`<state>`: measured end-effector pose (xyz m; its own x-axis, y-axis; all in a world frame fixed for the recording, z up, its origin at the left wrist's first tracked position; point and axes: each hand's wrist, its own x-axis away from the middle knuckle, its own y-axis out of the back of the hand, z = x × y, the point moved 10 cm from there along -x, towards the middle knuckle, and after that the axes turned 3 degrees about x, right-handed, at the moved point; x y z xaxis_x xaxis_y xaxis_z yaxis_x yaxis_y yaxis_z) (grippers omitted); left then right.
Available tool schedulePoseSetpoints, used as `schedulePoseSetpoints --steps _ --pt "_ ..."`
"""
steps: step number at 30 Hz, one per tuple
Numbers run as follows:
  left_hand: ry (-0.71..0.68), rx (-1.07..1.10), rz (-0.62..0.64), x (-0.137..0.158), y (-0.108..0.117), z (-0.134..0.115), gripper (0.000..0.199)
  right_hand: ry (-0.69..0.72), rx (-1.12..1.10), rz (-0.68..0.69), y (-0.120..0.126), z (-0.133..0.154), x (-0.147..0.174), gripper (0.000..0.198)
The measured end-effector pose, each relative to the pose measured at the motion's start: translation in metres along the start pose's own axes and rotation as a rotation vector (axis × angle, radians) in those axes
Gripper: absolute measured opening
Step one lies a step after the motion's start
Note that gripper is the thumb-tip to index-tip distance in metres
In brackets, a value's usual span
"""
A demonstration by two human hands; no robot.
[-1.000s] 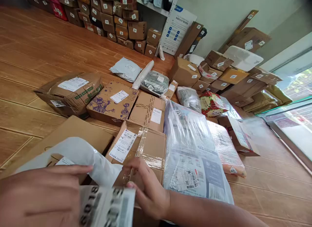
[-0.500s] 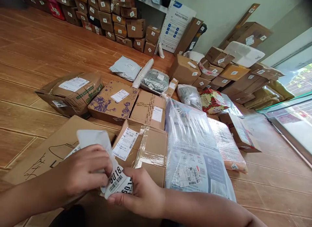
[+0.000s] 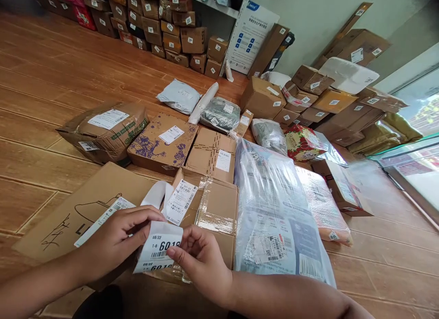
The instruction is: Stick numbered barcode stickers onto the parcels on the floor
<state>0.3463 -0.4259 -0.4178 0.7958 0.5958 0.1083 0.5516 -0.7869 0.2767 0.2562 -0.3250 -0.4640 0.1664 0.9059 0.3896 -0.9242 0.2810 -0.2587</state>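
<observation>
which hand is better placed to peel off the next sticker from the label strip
Right, probably. The right hand has its fingertips at the edge of the label strip, while the left hand pinches the strip's top and steadies it over the taped box.

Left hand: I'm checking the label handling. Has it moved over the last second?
Yes. The left hand rose from the frame's bottom edge toward the taped box, now pinching the label strip.

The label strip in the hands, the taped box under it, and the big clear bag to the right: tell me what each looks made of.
Label strip: thin white paper, matte, black printed digits and barcode; it curls where the left hand and right hand pinch it.
Taped box: brown cardboard; glossy clear tape glints on top.
Clear bag: likely thin plastic film, wrinkled and shiny.
</observation>
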Motion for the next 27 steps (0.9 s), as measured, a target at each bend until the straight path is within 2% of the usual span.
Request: schedulePoseSetpoints --steps 3,5,9,12,14,18,20,23,27 --pt "0.364 0.301 0.069 0.007 -0.018 0.040 0.055 -0.006 -0.063 -0.038 0.002 0.004 -0.002 0.050" --pt "0.455 0.433 0.078 0.008 -0.027 0.052 0.061 -0.027 -0.092 -0.055 0.003 0.003 -0.005 0.052" --pt "0.458 0.442 0.003 0.002 -0.027 0.059 0.059 -0.055 -0.137 -0.111 0.011 -0.002 -0.012 0.055" --pt "0.489 0.464 -0.010 0.000 -0.030 0.057 0.069 -0.041 -0.149 -0.110 0.013 -0.004 -0.017 0.053" --pt "0.502 0.481 0.006 0.000 -0.034 0.055 0.067 -0.020 -0.168 -0.123 0.015 -0.002 -0.019 0.053" --pt "0.515 0.412 0.116 0.008 -0.050 0.062 0.055 -0.033 -0.153 -0.154 0.017 -0.004 -0.011 0.061" --pt "0.507 0.308 0.194 0.019 -0.062 0.070 0.057 -0.110 -0.097 -0.100 0.009 -0.020 0.002 0.057" --pt "0.525 0.213 0.362 0.041 -0.087 0.083 0.060 -0.282 -0.121 -0.044 -0.001 -0.066 0.035 0.062" --pt "0.661 0.390 0.659 0.084 -0.128 0.099 0.049 -0.446 -0.185 -0.140 0.002 -0.138 0.073 0.063"
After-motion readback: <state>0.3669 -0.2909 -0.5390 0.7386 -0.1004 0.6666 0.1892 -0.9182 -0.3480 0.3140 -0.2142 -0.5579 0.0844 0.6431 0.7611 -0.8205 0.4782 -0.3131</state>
